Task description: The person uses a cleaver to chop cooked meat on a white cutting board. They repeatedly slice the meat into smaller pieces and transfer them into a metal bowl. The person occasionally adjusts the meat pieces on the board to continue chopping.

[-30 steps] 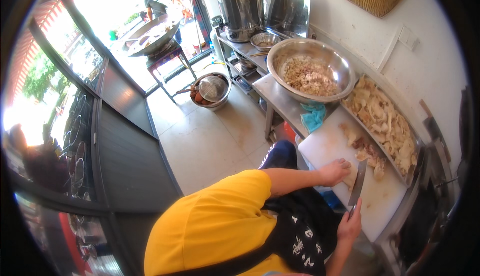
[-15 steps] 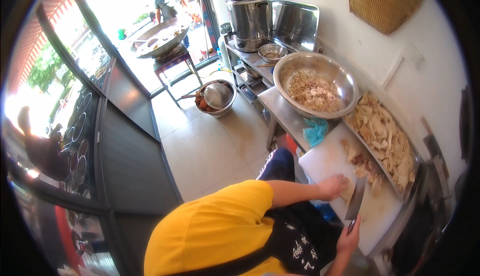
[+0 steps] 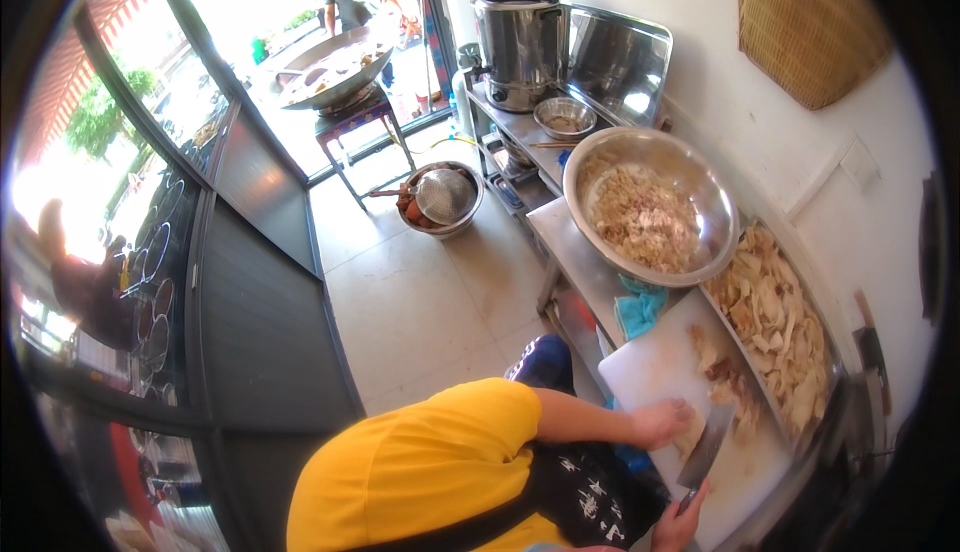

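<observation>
On a white cutting board [image 3: 645, 367] at the lower right, my right hand [image 3: 680, 524] grips the dark handle of a cleaver [image 3: 706, 444]. The blade lies tilted across the board, just right of a pale food piece [image 3: 689, 435]. My left hand [image 3: 660, 423] holds that piece with curled fingers close to the blade. Beyond the blade sits a small heap of pale and brownish cut pieces [image 3: 722, 377]. A long metal tray [image 3: 745, 347] of pale, flat slices [image 3: 775, 322] runs along the board's far right side.
A large steel bowl [image 3: 722, 242] of chopped food stands beyond the board, a turquoise cloth [image 3: 640, 307] beside it. Farther off are a small bowl [image 3: 565, 117] and a steel urn [image 3: 520, 52]. A basin with a strainer [image 3: 445, 197] sits on the floor; a wok [image 3: 340, 72] stands by the doorway.
The view has shifted, so the surroundings sit lower in the picture. My left fingers have curled in over the pale piece, and the cleaver stays beside them in my right hand.
</observation>
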Demonstrator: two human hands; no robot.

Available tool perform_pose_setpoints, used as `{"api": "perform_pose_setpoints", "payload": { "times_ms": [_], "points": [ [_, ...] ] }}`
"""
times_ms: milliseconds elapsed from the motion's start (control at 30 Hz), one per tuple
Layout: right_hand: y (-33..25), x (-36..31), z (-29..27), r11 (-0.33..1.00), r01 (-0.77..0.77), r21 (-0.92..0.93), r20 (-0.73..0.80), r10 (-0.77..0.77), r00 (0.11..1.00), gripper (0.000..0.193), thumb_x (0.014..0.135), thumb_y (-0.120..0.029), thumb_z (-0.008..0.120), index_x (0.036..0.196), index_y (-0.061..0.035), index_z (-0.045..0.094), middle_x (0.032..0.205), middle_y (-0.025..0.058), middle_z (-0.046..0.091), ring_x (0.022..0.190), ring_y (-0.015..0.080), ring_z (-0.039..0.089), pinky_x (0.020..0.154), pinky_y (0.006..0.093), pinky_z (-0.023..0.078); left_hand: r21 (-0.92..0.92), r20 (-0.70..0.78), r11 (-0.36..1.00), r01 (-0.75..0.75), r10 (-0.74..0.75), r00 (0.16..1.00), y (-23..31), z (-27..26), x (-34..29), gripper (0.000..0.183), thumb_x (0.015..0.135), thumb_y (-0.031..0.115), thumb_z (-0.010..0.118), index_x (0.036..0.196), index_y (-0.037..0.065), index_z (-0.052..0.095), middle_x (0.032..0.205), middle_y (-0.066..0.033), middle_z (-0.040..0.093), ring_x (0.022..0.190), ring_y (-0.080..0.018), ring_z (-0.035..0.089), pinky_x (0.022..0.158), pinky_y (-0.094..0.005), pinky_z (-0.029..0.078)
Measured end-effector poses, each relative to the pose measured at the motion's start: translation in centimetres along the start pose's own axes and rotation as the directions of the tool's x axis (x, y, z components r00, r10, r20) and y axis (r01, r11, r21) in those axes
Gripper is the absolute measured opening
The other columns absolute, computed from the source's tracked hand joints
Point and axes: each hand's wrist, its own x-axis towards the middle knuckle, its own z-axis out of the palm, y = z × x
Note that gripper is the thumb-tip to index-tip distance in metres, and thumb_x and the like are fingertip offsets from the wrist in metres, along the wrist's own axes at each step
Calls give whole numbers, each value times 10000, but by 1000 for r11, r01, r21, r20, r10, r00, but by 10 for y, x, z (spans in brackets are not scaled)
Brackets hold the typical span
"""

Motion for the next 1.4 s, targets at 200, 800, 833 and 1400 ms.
{"api": "perform_pose_setpoints", "payload": {
  "times_ms": [200,800,833,1400],
  "points": [
    [-34,-4,-13,988,-156,-5,79,155,985,711,1068,-311,578,1658,22,361,1593,360,475,1488,491,461,1230,481,375,-37,37,999,29,-28,999,2,-5,-1,397,787,79,726,1178,46,661,1386,-210,553,1278,-449,515,1053,-541,460],
    [1,3,9,995,14,102,-50,-9,999,708,991,-127,568,1668,-46,376,1557,298,551,1429,447,553,1183,448,435,35,65,999,35,-37,997,2,-2,-2,390,817,117,742,1198,68,676,1397,-201,560,1291,-441,518,1048,-526,461],
    [3,3,12,984,66,163,-89,-52,995,738,967,-12,550,1679,-66,363,1561,281,558,1429,429,568,1176,427,447,37,-9,999,2,-1,1000,3,-2,-2,345,800,122,747,1133,75,670,1348,-197,570,1254,-438,525,1023,-528,464],
    [0,0,20,996,86,18,-171,-82,982,735,969,-55,610,1670,-103,395,1361,304,651,1214,495,639,1032,491,515,110,-76,993,44,-36,996,9,7,-4,333,793,130,736,1115,67,678,1346,-209,585,1242,-426,542,1016,-534,462]
  ]
}}
